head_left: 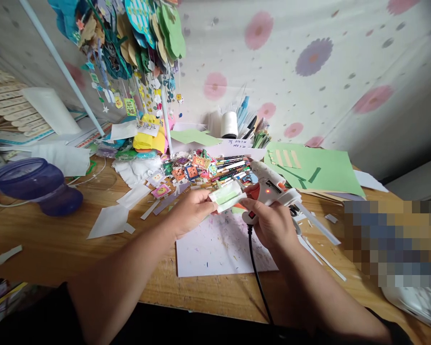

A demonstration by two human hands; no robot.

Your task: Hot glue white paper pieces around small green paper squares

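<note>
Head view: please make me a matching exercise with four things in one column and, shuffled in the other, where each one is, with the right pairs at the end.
Things
1. glue gun
2. small green-and-white piece
3. purple see-through container
4. pale sheet

Places
A. lying flat on the wooden table, marked with specks
B. held in the right hand
C. at the left side of the picture
D. pinched in the left hand

Right pairs: 1-B, 2-D, 3-C, 4-A
</note>
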